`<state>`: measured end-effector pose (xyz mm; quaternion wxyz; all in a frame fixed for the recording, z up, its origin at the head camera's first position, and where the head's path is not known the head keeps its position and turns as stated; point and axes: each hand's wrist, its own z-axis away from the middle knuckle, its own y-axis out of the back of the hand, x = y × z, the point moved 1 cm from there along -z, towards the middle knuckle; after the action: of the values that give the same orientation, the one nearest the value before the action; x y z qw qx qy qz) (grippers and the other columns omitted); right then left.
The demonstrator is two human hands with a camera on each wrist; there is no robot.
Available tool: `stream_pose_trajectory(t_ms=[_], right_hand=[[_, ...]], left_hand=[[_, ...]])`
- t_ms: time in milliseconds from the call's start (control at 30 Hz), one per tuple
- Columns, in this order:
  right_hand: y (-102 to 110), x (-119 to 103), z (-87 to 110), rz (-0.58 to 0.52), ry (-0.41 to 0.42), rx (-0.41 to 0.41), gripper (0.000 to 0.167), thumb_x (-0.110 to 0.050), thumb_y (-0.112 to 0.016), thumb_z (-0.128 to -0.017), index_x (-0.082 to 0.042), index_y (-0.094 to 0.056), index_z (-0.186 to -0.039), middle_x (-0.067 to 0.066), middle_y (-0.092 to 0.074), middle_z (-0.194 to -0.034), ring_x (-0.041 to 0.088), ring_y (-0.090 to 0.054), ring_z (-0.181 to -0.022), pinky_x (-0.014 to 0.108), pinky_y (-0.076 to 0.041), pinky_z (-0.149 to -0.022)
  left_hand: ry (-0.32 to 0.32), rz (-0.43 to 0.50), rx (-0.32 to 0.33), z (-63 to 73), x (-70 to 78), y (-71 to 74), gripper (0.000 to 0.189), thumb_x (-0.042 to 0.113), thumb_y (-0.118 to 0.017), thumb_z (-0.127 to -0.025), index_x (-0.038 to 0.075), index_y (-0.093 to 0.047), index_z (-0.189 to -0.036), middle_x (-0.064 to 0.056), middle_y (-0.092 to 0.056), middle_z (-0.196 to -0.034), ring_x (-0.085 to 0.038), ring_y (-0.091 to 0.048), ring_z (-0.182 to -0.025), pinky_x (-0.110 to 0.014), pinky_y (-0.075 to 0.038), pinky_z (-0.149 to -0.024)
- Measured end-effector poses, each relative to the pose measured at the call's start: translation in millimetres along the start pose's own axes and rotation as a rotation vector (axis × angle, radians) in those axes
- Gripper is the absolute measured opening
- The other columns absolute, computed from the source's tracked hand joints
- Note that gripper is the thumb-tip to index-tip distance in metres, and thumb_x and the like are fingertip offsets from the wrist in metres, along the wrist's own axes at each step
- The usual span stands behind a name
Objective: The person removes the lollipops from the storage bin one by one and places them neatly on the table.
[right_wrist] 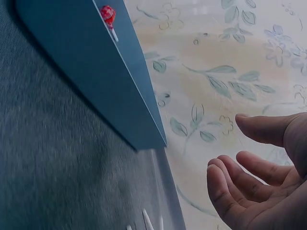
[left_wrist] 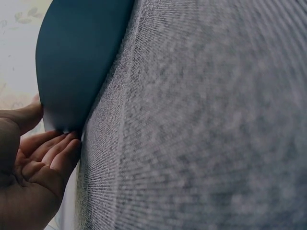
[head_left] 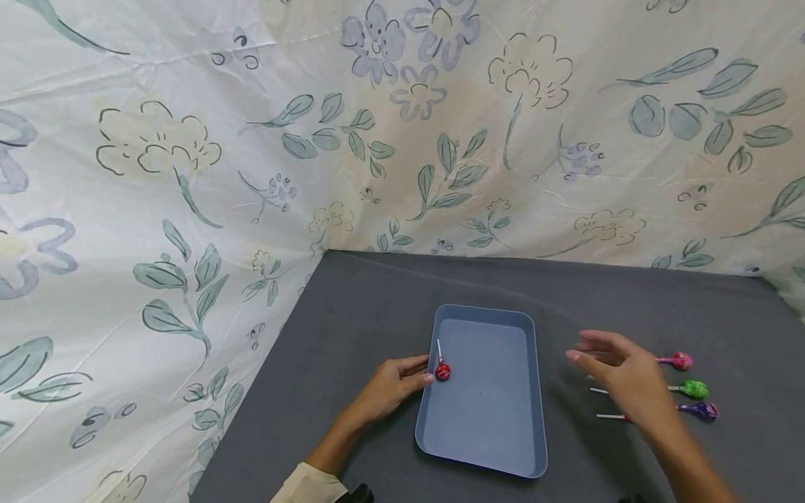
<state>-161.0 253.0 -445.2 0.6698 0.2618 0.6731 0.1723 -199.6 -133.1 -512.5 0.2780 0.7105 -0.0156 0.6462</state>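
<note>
A blue rectangular tray (head_left: 484,426) lies on the dark grey cloth. My left hand (head_left: 393,384) grips its left edge, thumb at the rim and fingers against the outer wall (left_wrist: 81,57). Inside, close to that edge, is a red lollipop (head_left: 443,370) with its white stick pointing away. My right hand (head_left: 629,377) holds nothing; its fingers are loosely bent in the air right of the tray. Beyond it lie a pink lollipop (head_left: 682,360), a green lollipop (head_left: 694,389) and a purple lollipop (head_left: 703,411). White sticks (head_left: 610,416) show left of the hand, their other ends hidden behind it.
Flower-printed fabric (head_left: 377,175) hangs behind and along the left side of the table (head_left: 352,314). A pale sleeve (head_left: 308,485) covers the left forearm. A small black object (head_left: 358,493) shows at the bottom edge.
</note>
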Motion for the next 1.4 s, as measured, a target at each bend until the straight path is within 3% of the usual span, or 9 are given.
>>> stream_pose_trajectory(t_ms=[300,567,767,967,1400], right_hand=[[-23.7,-18.8,-3.2,-0.088,0.047,-0.039,0.062,-0.043,-0.077,-0.098,-0.005,-0.061,-0.145,0.02,-0.073,-0.127,-0.01,-0.065,-0.092,0.024,-0.061,-0.074],[-42.8,-35.3,-7.1,-0.131,0.052,-0.098,0.06,-0.041,-0.076,-0.1,-0.005,-0.061,-0.144,0.019,-0.072,-0.128,0.013,-0.071,-0.102,0.028,-0.063,-0.077],[-53.6,-49.2,-10.0,-0.156,0.061,-0.117,0.056,-0.04,-0.078,-0.099,-0.006,-0.065,-0.141,0.016,-0.074,-0.125,0.009,-0.07,-0.099,0.03,-0.063,-0.077],[-65.0,-56.8,-13.7,-0.189,0.069,-0.144,0.05,-0.034,-0.079,-0.099,-0.007,-0.067,-0.138,0.013,-0.074,-0.122,0.018,-0.072,-0.105,0.036,-0.063,-0.08],[-93.2,-61.6,-24.3,-0.232,0.063,-0.166,0.044,-0.029,-0.081,-0.096,-0.004,-0.071,-0.131,0.012,-0.075,-0.115,0.018,-0.072,-0.099,0.034,-0.062,-0.075]], left_hand=[[-0.001,-0.006,0.004,-1.2,-2.6,-0.5,0.05,0.024,-0.072,-0.104,-0.001,-0.062,-0.146,-0.017,-0.064,-0.146,-0.029,-0.066,-0.131,-0.042,-0.055,-0.107],[-0.003,-0.024,0.007,-2.5,-1.9,-1.1,0.051,0.025,-0.071,-0.104,-0.003,-0.061,-0.146,-0.018,-0.064,-0.145,-0.03,-0.066,-0.131,-0.042,-0.055,-0.107],[0.003,-0.043,0.006,-2.3,-1.2,-1.1,0.052,0.026,-0.071,-0.105,-0.003,-0.061,-0.146,-0.019,-0.064,-0.146,-0.029,-0.066,-0.131,-0.043,-0.054,-0.108],[-0.005,-0.018,-0.001,-0.9,0.0,-0.6,0.051,0.024,-0.071,-0.105,-0.004,-0.06,-0.146,-0.02,-0.064,-0.146,-0.03,-0.065,-0.132,-0.043,-0.054,-0.109],[-0.006,-0.012,-0.009,1.5,0.2,2.3,0.051,0.025,-0.071,-0.104,-0.002,-0.061,-0.147,-0.019,-0.063,-0.147,-0.031,-0.064,-0.133,-0.043,-0.054,-0.109]])
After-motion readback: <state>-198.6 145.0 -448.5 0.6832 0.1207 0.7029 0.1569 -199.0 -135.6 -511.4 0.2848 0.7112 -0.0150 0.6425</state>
